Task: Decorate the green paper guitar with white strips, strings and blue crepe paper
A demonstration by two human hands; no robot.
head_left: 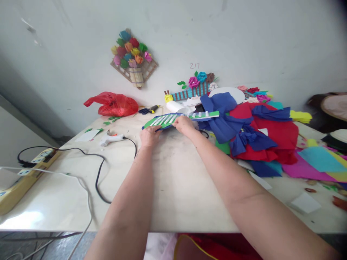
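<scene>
Head view: you have both hands on a green craft piece [167, 120], held above the bench [173, 187] at the centre of the clock, with rows of white strips across it and blue edging. Your left hand [150, 136] sits on its near edge at eight o'clock, the grip closed over the rim; your right hand [184, 124] is at four o'clock, its grip pinching the near edge between thumb and fingers. Toward eight to nine o'clock from the piece lies your white glue gun [112, 139], its black cord [100, 169] running toward the front. A red plastic bag [119, 105] rests near ten o'clock. Over at three o'clock, blue paper [221, 103] lies heaped on red paper [284, 141]. On the wall at eleven o'clock hangs a bouquet [132, 52] of colourful flowers.
</scene>
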